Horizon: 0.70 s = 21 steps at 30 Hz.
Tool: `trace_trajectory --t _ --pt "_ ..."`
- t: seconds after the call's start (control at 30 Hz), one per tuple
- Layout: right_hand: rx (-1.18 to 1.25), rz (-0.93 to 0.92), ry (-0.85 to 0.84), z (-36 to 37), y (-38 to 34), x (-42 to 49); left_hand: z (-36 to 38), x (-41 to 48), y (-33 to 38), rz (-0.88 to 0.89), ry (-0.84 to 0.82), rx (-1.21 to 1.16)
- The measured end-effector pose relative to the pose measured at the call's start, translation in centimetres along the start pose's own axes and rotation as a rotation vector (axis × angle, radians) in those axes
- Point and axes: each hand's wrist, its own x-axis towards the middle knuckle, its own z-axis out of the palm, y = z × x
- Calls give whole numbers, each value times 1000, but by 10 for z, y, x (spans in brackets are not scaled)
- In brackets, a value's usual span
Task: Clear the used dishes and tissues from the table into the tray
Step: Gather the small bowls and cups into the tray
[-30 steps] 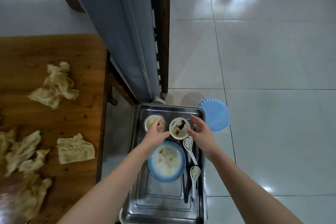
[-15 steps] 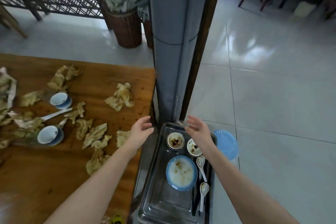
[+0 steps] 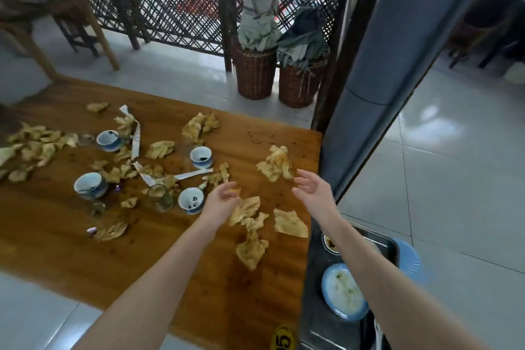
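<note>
Steel tray (image 3: pixel 312 315) lay nearest, beside the end of the wooden worktop (image 3: pixel 85 258). It carried a smeared blue plate (image 3: pixel 342 293) and, beyond it, a small sauce bowl (image 3: pixel 329 244) partly hidden by the right forearm. Over the worktop, the left hand (image 3: pixel 224 199) hung with fingers (image 3: pixel 231 189) loosely curved and apart, gripping nothing, above a flattened tissue (image 3: pixel 247 209); whether they touched it could not be told. The right hand (image 3: pixel 312 189) hovered with fingers (image 3: pixel 302 179) spread, empty, just short of a large crumpled tissue (image 3: pixel 277 163). Farther left stood blue-and-white cups (image 3: pixel 191 200) with dark dregs and a glass (image 3: pixel 160 197), among more tissues. Two wicker baskets (image 3: pixel 254 77) of cloths stood beyond.
</note>
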Motion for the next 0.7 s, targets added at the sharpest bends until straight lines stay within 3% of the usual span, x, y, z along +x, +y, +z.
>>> trace_trajectory --t 0.33,0.7 --pt "-43 89 -47 143 -13 -10 -125 10 -50 7 22 48" --pt "-109 229 -129 220 10 12 -143 37 -92 -91 -14 44"
